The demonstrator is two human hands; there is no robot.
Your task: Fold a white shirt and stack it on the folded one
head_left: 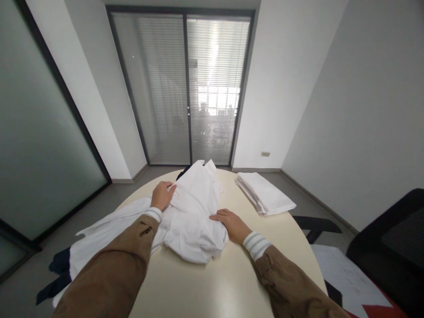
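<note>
A rumpled white garment [195,225] lies partly folded in the middle of a round table, its creased upper part pointing away from me. My left hand [162,195] is at its upper left edge, with thumb and fingers closed on the fabric. On the right edge, my right hand [232,225] rests with its fingers stretched out over the cloth. More white fabric [109,225] spreads leftward under and past my left forearm. Dark navy cloth pieces [59,274] stick out from its far left end, over the table's side. Something dark [183,173] shows behind the garment's top.
A neatly folded white cloth [265,192] sits on the right of the pale round table [185,287]. A black chair [391,229] with papers [347,274] and something red on its seat stands at the right. Beyond the table is a glass partition with blinds [185,88].
</note>
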